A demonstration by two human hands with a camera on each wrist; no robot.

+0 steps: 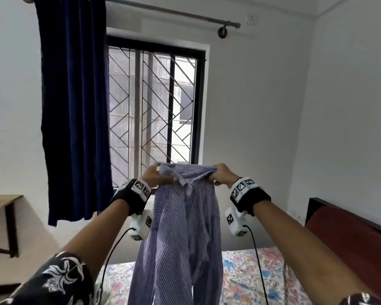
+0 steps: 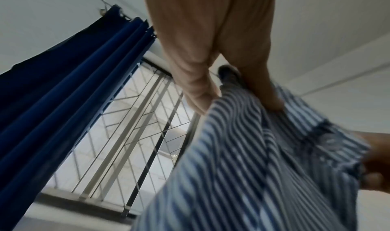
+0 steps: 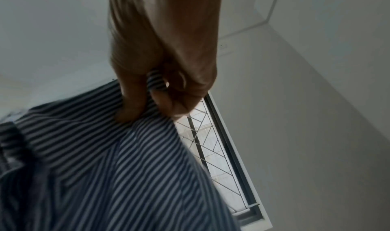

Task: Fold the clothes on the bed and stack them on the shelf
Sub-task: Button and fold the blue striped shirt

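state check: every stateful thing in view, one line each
Blue-and-white striped cotton shirt: unfolded, held up by its top edge, hanging over the bed.
Left hand: grip closed on the shirt's top left.
Right hand: grip closed on the shirt's top right.
Dark blue fabric curtain: drawn to the left, window mostly uncovered.
Bed with floral sheet: sheet spread flat.

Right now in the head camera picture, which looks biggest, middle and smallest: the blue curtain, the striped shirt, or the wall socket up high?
As they look in the head view:
1. Blue curtain, biggest.
2. Striped shirt, though it hangs nearer the camera, so this ranking is unsure.
3. Wall socket, clearly smallest.
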